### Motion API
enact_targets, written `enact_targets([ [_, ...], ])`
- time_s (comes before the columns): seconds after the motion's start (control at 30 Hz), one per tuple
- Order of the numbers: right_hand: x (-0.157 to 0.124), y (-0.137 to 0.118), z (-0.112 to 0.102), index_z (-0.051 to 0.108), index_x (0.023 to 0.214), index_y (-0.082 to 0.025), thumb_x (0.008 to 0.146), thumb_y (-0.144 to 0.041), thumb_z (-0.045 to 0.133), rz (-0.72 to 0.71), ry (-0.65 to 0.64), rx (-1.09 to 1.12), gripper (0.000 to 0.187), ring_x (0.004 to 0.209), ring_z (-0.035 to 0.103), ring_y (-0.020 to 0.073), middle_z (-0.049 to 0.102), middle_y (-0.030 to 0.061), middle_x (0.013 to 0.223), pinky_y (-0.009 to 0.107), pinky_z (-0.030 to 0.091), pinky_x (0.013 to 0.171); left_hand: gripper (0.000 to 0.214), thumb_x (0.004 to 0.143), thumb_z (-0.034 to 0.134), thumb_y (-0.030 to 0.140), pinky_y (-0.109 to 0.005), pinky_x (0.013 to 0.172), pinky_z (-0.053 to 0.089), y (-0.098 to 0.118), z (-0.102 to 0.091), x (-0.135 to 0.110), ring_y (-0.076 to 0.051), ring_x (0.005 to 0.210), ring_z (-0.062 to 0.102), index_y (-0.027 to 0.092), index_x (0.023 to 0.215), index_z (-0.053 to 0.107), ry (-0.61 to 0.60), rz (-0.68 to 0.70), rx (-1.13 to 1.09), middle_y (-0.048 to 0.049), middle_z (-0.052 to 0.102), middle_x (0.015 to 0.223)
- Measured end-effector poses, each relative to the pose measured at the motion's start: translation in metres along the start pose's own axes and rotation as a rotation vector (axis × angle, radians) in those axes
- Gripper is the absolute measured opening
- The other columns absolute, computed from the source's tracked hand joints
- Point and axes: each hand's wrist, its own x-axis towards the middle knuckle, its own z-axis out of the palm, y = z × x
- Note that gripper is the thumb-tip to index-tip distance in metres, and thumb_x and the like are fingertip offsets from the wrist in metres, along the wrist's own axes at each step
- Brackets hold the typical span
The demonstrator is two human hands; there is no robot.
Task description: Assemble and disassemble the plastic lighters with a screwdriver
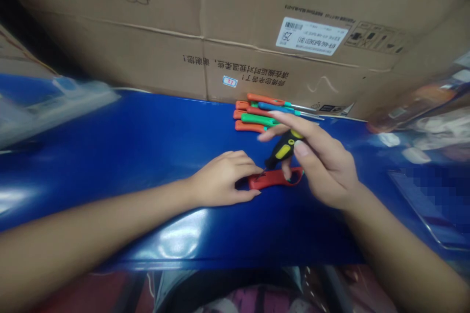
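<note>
My right hand (pixel 323 161) grips a small screwdriver with a black and yellow handle (pixel 283 149), its tip angled down to the left end of a flat red plastic piece (pixel 273 179) lying on the blue table (pixel 147 142). My left hand (pixel 223 178) rests on the table with fingers curled, pinching the left end of the red piece. Just behind my hands lies a small pile of screwdrivers (pixel 259 110) with orange, green and blue handles.
A large cardboard box (pixel 220 24) with printed text and a white label stands along the back of the table. Blurred plastic packaging (pixel 55 102) lies at the left, and more clutter with a clear tray (pixel 429 195) at the right.
</note>
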Motion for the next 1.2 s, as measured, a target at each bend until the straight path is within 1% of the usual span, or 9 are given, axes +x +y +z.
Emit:
enact_targets([
  [0.17,0.000,0.002,-0.007,0.069,0.112,-0.022,0.094,-0.031,0.066,-0.184,0.060,-0.240,0.021,0.074,0.071,0.0167,0.074,0.0036,0.085,0.027,0.057,0.068,0.034,0.090,0.070,0.038,-0.037,0.091,0.048,0.000,0.000,0.001,-0.022,0.099,0.064,0.020,0.119,0.069,0.009,-0.004,-0.007,-0.0052,0.074,0.102],
  [0.33,-0.002,0.000,-0.002,0.053,0.141,-0.022,0.105,-0.026,0.035,-0.077,-0.013,-0.061,0.041,0.101,0.072,0.0195,0.074,0.0090,0.115,0.034,0.059,0.084,0.029,0.090,0.071,0.036,-0.037,0.092,0.048,0.001,-0.001,0.002,-0.022,0.099,0.064,0.020,0.114,0.071,-0.011,-0.018,-0.021,-0.0043,0.073,0.103],
  [0.53,-0.002,-0.002,-0.004,0.066,0.123,-0.020,0.093,-0.039,0.069,-0.240,0.074,-0.247,0.036,0.068,0.072,0.0169,0.076,0.0039,0.082,0.026,0.059,0.063,0.034,0.090,0.070,0.037,-0.038,0.093,0.048,0.001,-0.002,0.000,-0.022,0.101,0.064,0.020,0.119,0.069,-0.006,-0.019,-0.030,-0.0050,0.073,0.107],
  [0.6,-0.003,-0.003,-0.008,0.063,0.131,-0.018,0.100,-0.043,0.055,-0.268,0.027,-0.214,0.040,0.087,0.075,0.0215,0.078,0.0091,0.099,0.031,0.062,0.073,0.033,0.090,0.069,0.036,-0.039,0.094,0.048,0.001,-0.002,0.000,-0.023,0.102,0.064,0.020,0.119,0.069,-0.008,-0.021,-0.035,-0.0056,0.073,0.110],
  [0.7,-0.003,-0.007,-0.008,0.053,0.145,-0.021,0.105,-0.027,0.035,-0.139,-0.019,-0.044,0.044,0.109,0.072,0.0228,0.070,0.0097,0.131,0.038,0.062,0.088,0.031,0.090,0.070,0.035,-0.038,0.092,0.048,0.000,-0.002,0.001,-0.023,0.101,0.064,0.019,0.117,0.070,-0.014,-0.025,-0.033,-0.0051,0.073,0.106],
  [0.87,-0.001,0.000,-0.006,0.067,0.126,-0.025,0.093,-0.026,0.066,-0.152,0.098,-0.210,0.032,0.073,0.074,0.0167,0.079,0.0037,0.099,0.027,0.061,0.068,0.032,0.090,0.071,0.035,-0.036,0.090,0.048,0.000,-0.001,0.001,-0.022,0.097,0.064,0.019,0.118,0.069,0.001,-0.007,-0.039,-0.0050,0.073,0.101],
  [0.97,0.000,0.005,-0.008,0.065,0.129,-0.024,0.094,-0.035,0.065,-0.204,0.057,-0.288,0.036,0.087,0.075,0.0207,0.078,0.0060,0.104,0.030,0.061,0.073,0.032,0.090,0.071,0.035,-0.035,0.090,0.048,0.000,-0.001,0.001,-0.022,0.097,0.064,0.019,0.118,0.069,0.004,-0.002,-0.038,-0.0054,0.073,0.100],
  [1.07,0.000,0.005,-0.008,0.047,0.150,-0.024,0.103,-0.028,0.045,-0.066,-0.049,-0.120,0.048,0.106,0.071,0.0217,0.069,0.0093,0.131,0.034,0.062,0.081,0.031,0.090,0.070,0.035,-0.036,0.091,0.048,0.000,-0.001,0.001,-0.022,0.097,0.064,0.018,0.115,0.070,-0.008,-0.013,-0.029,-0.0060,0.073,0.101],
  [1.2,0.000,0.004,-0.007,0.063,0.132,-0.027,0.093,-0.034,0.068,-0.054,0.029,-0.119,0.040,0.084,0.075,0.0187,0.077,0.0047,0.110,0.029,0.062,0.073,0.032,0.090,0.071,0.036,-0.036,0.088,0.049,0.000,-0.001,0.001,-0.021,0.094,0.065,0.018,0.115,0.070,0.019,-0.001,-0.021,-0.0055,0.072,0.096],
])
